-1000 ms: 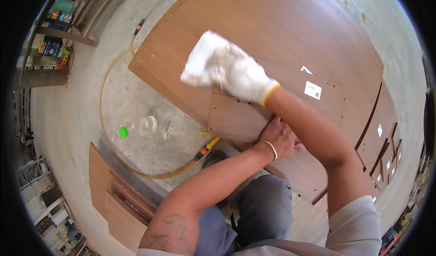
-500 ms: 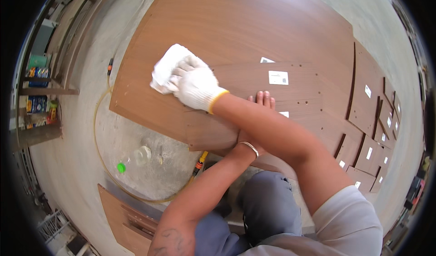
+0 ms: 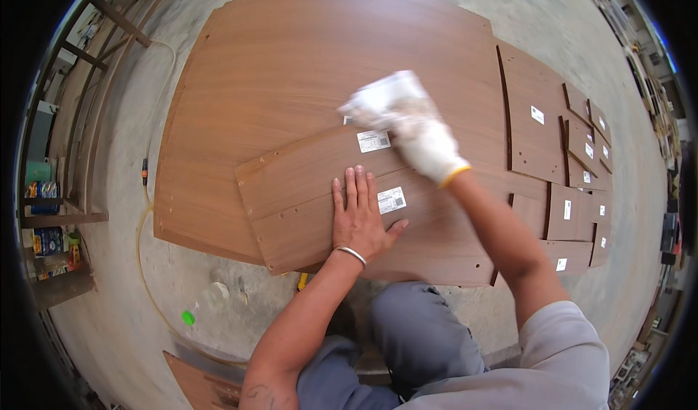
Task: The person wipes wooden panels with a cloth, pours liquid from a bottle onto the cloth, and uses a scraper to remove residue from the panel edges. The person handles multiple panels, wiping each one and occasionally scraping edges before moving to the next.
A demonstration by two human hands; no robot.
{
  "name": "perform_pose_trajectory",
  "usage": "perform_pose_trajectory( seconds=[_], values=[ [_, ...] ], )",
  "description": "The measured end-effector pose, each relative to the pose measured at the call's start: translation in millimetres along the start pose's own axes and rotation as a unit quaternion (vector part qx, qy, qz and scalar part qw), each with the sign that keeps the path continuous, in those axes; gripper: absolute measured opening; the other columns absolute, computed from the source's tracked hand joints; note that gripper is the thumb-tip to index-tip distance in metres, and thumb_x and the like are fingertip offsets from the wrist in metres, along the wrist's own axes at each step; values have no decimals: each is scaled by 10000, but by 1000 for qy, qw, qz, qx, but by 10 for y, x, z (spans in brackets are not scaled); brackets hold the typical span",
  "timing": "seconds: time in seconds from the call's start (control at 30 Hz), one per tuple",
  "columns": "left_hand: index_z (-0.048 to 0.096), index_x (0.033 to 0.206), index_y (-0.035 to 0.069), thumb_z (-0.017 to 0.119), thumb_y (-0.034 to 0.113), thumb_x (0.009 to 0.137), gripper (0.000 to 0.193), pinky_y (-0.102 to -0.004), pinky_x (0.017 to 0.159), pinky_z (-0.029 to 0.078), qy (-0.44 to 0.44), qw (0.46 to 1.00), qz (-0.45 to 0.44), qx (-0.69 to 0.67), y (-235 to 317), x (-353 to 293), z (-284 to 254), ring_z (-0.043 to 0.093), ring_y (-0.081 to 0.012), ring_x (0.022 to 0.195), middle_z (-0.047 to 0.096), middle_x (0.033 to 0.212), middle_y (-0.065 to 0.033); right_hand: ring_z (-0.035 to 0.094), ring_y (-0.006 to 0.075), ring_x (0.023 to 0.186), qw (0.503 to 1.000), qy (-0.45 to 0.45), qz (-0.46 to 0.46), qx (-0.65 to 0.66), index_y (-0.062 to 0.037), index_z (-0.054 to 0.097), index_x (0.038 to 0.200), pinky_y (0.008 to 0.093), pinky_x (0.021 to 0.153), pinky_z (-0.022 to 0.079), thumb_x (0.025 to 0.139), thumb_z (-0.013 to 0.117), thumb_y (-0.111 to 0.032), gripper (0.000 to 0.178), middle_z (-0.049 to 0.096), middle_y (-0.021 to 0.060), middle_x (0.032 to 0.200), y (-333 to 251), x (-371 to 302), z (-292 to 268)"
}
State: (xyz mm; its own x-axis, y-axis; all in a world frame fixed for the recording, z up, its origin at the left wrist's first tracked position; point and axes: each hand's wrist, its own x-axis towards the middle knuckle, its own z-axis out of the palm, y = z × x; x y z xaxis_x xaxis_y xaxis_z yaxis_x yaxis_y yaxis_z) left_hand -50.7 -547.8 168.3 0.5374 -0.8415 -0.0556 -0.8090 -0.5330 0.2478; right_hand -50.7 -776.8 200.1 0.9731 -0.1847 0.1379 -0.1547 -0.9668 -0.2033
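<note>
My bare left hand (image 3: 359, 221) lies flat, fingers spread, on a narrow brown wood-grain panel (image 3: 291, 237) beside its white label (image 3: 392, 200). A second narrow panel (image 3: 283, 174) lies along its far side and carries another white label (image 3: 374, 141). Both rest on a large brown panel (image 3: 313, 61). My right hand (image 3: 425, 139), in a white knit glove with a yellow cuff, grips a white cloth (image 3: 389, 97) over the large panel, just past the far label. Motion blurs the cloth and glove.
Several smaller labelled panels (image 3: 569, 210) overlap at the right. A yellow hose (image 3: 144, 264) curves over the concrete floor at the left, near a clear bottle with a green cap (image 3: 188, 318). A metal rack (image 3: 91, 214) stands at far left; more panels (image 3: 196, 381) lie at lower left.
My right hand has swept the cloth rightward. My left hand, earlier mostly hidden under my right forearm, now shows in full. The narrow panels have turned and shifted left in the view.
</note>
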Motion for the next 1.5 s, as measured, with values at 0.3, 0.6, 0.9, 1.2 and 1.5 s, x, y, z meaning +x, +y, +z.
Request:
perform_pose_trajectory(
  seconds=[0.3,0.6,0.9,1.2,1.5],
  values=[
    [233,1566,-138,549,729,876,1152,-601,1267,22,-2,1000,-21,21,19,-29,31,101,-448,1572,194,1652,-340,445,373,1396,992,-1,112,49,-38,623,1331,505,1216,284,1042,508,-333,429,563,160,1429,-175,-1331,-198],
    [243,1556,-147,568,696,883,1127,-607,1263,29,-4,1000,19,23,228,56,69,109,-473,1563,205,1639,-354,525,334,1268,980,170,93,-49,-67,668,1215,463,1112,382,945,545,-200,325,616,143,1303,518,-493,162],
    [255,1536,-169,612,658,876,1116,-640,1251,24,-5,1000,12,14,122,40,-22,93,-497,1563,210,1625,-381,515,371,1304,987,90,117,-57,-14,654,1257,521,1162,334,1014,505,-269,382,618,186,1295,36,-1104,7],
    [238,1542,-167,616,668,869,1137,-629,1256,13,-2,999,-10,34,-53,3,-38,77,-500,1563,192,1630,-382,435,388,1395,980,-49,180,-69,-12,601,1332,514,1203,299,1018,504,-268,417,545,207,1395,-449,-1885,-61],
    [244,1539,-171,648,619,863,1115,-650,1249,-1,-12,997,20,78,28,1,-27,54,-500,1567,198,1633,-375,530,352,1348,982,146,67,100,-71,673,1284,498,1170,341,1013,511,-358,427,628,163,1385,-563,-1172,388]
  ],
)
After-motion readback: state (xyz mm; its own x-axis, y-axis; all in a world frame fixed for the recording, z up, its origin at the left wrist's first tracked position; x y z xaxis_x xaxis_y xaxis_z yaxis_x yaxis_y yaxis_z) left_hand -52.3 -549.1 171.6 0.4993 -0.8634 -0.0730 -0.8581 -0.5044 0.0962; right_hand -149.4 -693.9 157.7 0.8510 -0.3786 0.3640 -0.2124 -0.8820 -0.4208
